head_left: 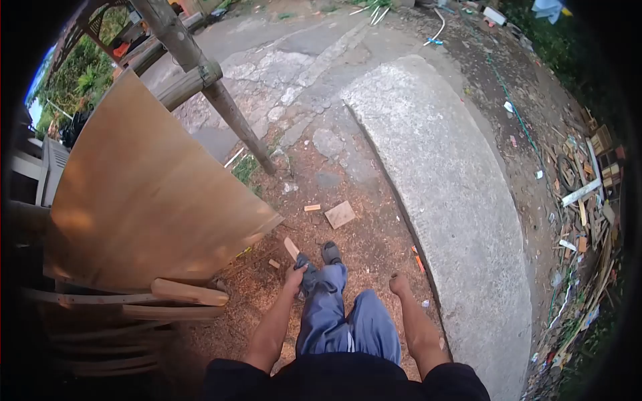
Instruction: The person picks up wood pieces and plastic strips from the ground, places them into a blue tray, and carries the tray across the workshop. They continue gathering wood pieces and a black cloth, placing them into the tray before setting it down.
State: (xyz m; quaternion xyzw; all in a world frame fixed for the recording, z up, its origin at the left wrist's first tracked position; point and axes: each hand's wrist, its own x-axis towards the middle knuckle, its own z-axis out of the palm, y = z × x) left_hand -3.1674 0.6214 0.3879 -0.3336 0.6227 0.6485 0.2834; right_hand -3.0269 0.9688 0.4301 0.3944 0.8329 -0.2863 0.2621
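My left hand [293, 277] is closed on a dark grey thing [306, 273], bunched like cloth, beside my left trouser leg. Its exact kind cannot be made out. Just past that hand, a pale piece of wood [291, 248] points away from me. My right hand [399, 284] hangs by my right knee with its fingers curled, and nothing shows in it. On the ground near it, close to the concrete slab's edge, lies an orange-red object [418, 258]. A dark sandal [330, 252] shows on my one visible foot.
A large brown board [154, 194] leans at left, beside a wooden post [234, 110]. Wooden pieces [187, 293] are stacked at lower left. A raised concrete slab [461, 200] runs along the right. Wood chips and a flat offcut [340, 214] lie ahead; scrap wood [595, 180] is piled far right.
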